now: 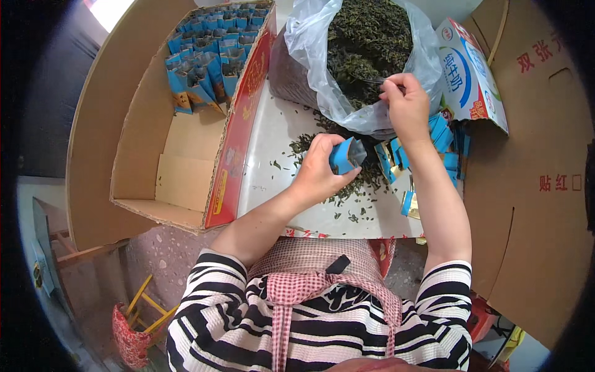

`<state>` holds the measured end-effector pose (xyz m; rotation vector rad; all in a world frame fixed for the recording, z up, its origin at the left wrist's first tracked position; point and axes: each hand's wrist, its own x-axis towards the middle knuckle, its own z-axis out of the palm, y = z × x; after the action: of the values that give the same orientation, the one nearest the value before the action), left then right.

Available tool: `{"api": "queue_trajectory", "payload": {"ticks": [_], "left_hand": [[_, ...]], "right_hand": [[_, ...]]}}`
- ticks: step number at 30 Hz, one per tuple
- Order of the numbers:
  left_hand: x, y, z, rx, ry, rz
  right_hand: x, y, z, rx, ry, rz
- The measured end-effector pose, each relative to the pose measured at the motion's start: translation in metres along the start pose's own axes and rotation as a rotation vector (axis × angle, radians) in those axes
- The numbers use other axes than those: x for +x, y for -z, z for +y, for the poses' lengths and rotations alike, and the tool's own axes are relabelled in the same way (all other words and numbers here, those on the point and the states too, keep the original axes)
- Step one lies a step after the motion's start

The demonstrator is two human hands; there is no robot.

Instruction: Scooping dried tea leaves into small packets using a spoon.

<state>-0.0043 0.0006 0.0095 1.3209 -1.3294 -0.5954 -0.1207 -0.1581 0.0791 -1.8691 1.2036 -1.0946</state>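
My left hand holds a small blue foil packet, its open mouth facing up and to the right, over the white tabletop. At the large clear plastic bag of dried tea leaves, my right hand grips the handle of a small, partly hidden utensil, its far end at the leaves. Filled blue packets stand in rows at the far end of the cardboard box. More blue packets, seemingly flat, lie beside and partly behind my right forearm.
Loose tea leaves are scattered on the white table. A milk carton box stands right of the bag. Large cardboard sheets rise at the right. A stool with a red patterned cover is on the floor at lower left.
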Motion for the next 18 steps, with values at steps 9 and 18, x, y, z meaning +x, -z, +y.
{"api": "queue_trajectory", "payload": {"ticks": [9, 18], "left_hand": [[0.002, 0.001, -0.003, 0.028, 0.003, 0.014], [0.001, -0.001, -0.007, 0.063, -0.005, -0.001]], "right_hand": [[-0.045, 0.041, -0.013, 0.259, -0.045, -0.083], [-0.097, 0.093, -0.014, 0.316, -0.065, -0.252]]}}
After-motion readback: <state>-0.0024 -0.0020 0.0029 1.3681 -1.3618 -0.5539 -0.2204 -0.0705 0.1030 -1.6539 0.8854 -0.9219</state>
